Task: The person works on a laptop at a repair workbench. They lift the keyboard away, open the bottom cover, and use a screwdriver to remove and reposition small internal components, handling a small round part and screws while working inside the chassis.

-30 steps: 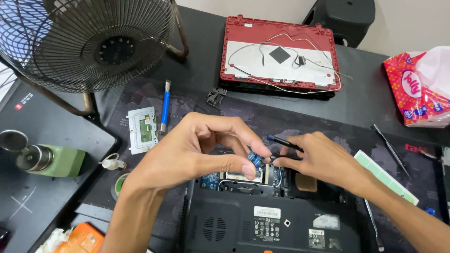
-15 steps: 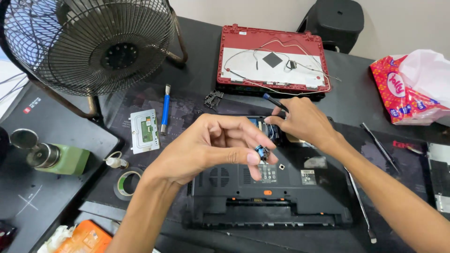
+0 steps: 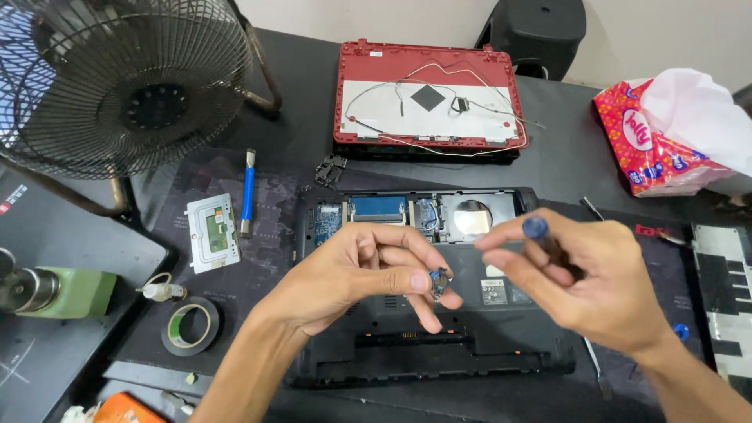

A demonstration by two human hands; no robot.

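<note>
Pinching: left hand [image 3: 356, 274] grips a small round part [image 3: 439, 283] above the opened laptop [image 3: 423, 313] for inspection.
Right hand [image 3: 595, 286]: closed around a screwdriver [image 3: 540, 233], tip tucked away.

Wire fan [image 3: 129, 86], red laptop lid [image 3: 429, 98], tape roll [image 3: 190, 326], perhaps a tissue pack [image 3: 666, 133]

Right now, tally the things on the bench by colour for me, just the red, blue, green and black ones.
Red: 2, the lid and the tissue pack
Blue: 1, the brush
Green: 1, the tool
Black: 3, the fan, the tape roll and the laptop base
Total: 7
</note>
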